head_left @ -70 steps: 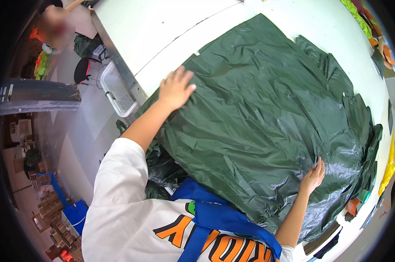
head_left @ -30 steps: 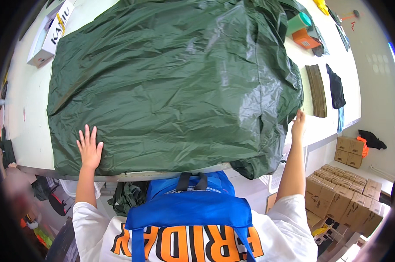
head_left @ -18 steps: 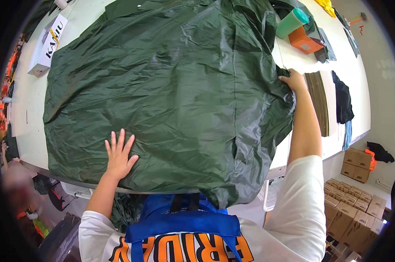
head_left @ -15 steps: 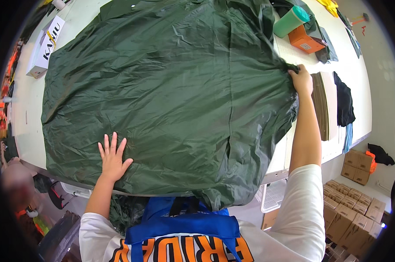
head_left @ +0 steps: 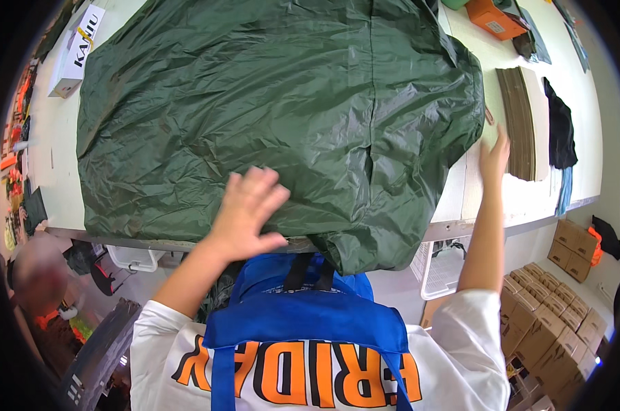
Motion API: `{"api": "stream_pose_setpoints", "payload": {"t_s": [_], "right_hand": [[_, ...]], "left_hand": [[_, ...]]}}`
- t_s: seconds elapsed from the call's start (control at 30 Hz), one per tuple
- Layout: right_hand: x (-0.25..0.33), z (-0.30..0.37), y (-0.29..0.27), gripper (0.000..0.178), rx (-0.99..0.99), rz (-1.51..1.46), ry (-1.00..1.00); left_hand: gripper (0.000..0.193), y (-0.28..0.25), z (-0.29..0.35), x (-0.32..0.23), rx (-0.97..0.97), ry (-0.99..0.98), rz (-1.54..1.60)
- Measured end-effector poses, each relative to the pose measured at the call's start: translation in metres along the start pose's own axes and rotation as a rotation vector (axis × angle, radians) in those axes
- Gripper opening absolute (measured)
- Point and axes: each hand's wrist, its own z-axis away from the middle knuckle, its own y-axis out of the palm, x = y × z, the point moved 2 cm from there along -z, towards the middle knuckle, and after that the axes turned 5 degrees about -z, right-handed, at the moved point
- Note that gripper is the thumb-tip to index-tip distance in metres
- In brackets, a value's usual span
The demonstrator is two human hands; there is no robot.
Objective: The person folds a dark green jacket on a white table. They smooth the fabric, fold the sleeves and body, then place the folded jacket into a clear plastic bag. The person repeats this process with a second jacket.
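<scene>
A large dark green, shiny, wrinkled garment (head_left: 269,109) lies spread over the table, a seam running up its right part. Its near corner hangs over the table's front edge. My left hand (head_left: 248,212), fingers spread and slightly blurred, is over the garment's front edge and holds nothing. Off the garment's right side, my right hand (head_left: 495,157) is over the bare tabletop, blurred, with its fingers stretched forward and nothing visible in them. A small reddish-brown object (head_left: 489,117) lies just beyond its fingertips, partly beside the cloth; its kind is unclear.
On the white table (head_left: 471,181), a stack of brown card sheets (head_left: 519,123) and a black cloth (head_left: 561,127) lie to the right. An orange box (head_left: 496,19) is at the far right. A white box (head_left: 77,55) stands far left. Cartons (head_left: 550,329) are piled on the floor, right.
My right hand has let go of the garment's right edge and moved nearer. My left hand has lifted from the cloth and shifted right. The garment's right side now lies spread out.
</scene>
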Motion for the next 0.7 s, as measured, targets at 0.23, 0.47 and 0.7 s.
{"api": "stream_pose_setpoints", "payload": {"t_s": [0.23,0.47,0.7], "right_hand": [[0.145,0.269,-0.056,0.07,0.335,-0.046,0.122],[0.191,0.285,-0.026,0.061,0.454,-0.93,0.452],[0.267,0.272,-0.046,0.033,0.216,-1.024,0.432]], "left_hand": [[0.044,0.027,-0.023,-0.048,-0.139,0.12,0.019],[0.061,-0.024,-0.039,-0.024,-0.188,0.033,0.374],[0.07,-0.044,-0.043,-0.021,0.008,-0.008,0.505]]}}
